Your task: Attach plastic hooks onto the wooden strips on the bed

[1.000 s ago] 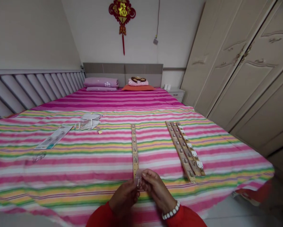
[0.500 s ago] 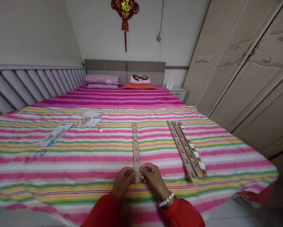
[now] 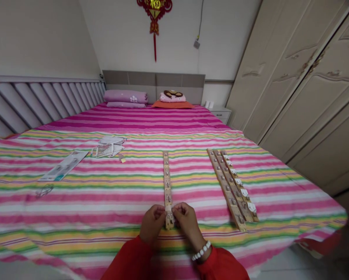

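A narrow wooden strip (image 3: 167, 190) lies lengthwise in front of me, with several small metal fittings along it. My left hand (image 3: 153, 222) is closed, its thumb and index finger pinched at the strip's left edge. Opposite it, my right hand (image 3: 188, 221) pinches at the right edge, a white bead bracelet on the wrist. Between and just below the fingertips shows the nearest metal fitting (image 3: 170, 218). A small pale patch lies at the fingertips; I cannot tell what it is.
To the right, similar wooden strips (image 3: 228, 186) lie side by side, the outermost bearing white pieces. On the left are a flat package (image 3: 64, 166), thin wire-like loops (image 3: 45, 190) and crumpled packets (image 3: 108, 147). Everything lies on a striped bedsheet (image 3: 118, 237).
Both hands have shifted off the nearest fitting, slightly up the strip, so that fitting shows more fully. The view has tilted slightly.
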Demonstrator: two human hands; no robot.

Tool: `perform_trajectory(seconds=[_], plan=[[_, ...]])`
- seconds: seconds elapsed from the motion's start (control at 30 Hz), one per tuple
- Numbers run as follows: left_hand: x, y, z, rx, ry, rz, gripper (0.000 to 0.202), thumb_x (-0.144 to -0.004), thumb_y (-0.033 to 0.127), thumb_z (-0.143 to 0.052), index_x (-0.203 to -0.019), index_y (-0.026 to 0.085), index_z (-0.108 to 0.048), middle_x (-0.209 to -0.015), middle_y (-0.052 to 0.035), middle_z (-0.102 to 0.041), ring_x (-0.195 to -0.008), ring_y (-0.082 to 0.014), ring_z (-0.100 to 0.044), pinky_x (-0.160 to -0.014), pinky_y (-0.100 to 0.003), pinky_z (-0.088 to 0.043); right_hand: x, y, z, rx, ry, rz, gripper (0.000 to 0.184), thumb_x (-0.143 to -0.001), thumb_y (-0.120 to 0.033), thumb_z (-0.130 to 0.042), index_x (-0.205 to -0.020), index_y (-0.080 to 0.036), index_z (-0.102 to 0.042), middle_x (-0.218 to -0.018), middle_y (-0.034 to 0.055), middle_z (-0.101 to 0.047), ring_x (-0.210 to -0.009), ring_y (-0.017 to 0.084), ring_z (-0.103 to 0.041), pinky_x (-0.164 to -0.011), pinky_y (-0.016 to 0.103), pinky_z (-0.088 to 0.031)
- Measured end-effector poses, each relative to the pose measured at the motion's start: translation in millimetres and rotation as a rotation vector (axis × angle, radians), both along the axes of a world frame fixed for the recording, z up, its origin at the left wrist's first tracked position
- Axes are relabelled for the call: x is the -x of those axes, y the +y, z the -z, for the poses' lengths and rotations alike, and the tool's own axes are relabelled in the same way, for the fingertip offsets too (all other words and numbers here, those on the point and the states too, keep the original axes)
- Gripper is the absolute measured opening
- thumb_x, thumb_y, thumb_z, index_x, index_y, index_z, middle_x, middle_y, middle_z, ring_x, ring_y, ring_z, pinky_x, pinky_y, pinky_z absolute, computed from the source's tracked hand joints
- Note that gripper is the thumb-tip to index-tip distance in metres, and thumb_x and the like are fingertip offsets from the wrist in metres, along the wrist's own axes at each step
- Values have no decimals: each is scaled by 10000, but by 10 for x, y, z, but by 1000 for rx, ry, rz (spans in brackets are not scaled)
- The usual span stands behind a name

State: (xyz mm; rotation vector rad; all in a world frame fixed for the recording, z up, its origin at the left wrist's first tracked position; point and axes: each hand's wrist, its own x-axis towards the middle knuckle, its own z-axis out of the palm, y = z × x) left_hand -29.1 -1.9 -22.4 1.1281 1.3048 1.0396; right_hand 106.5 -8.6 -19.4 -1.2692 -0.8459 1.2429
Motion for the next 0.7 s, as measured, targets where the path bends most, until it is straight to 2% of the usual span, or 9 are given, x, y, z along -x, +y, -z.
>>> perform_trajectory(seconds=[0.3,0.47,0.6,0.7], plan=[[-13,3,5,-32,78,-68,284,-539,384,-676,-706,175,-582,-549,36,-557,-483,-113,-521,-496,-246,-429,12,3,37,10,-17,-12,218,-571,-341,-701,-547,-203,-533,-409,-65,-473,-371,93,-389,-395,234,-312],[-13,7,46,-18,105,-76,303,-521,394,-694,-699,183,-569,-531,39,-553,-490,-127,-537,-505,-257,-442,13,5,108,10,-11,-16,255,-567,-386,-714,-559,-202,-538,-414,-60,-485,-382,98,-399,-401,236,-313],[15,45,55,82,9,13,341,-543,429,-700,-735,171,-589,-612,-4,-634,-577,-164,-608,-563,-287,-489,9,-44,158,-21,-35,-13,307,-593,-457,-705,-564,-190,-556,-440,-42,-521,-414,108,-449,-423,240,-345],[37,106,10,154,1,81,331,-553,440,-709,-695,166,-589,-583,-7,-645,-543,-158,-606,-547,-281,-483,9,-112,186,64,-29,-91,373,-614,-546,-668,-599,-186,-569,-403,-37,-527,-365,117,-457,-386,240,-329]])
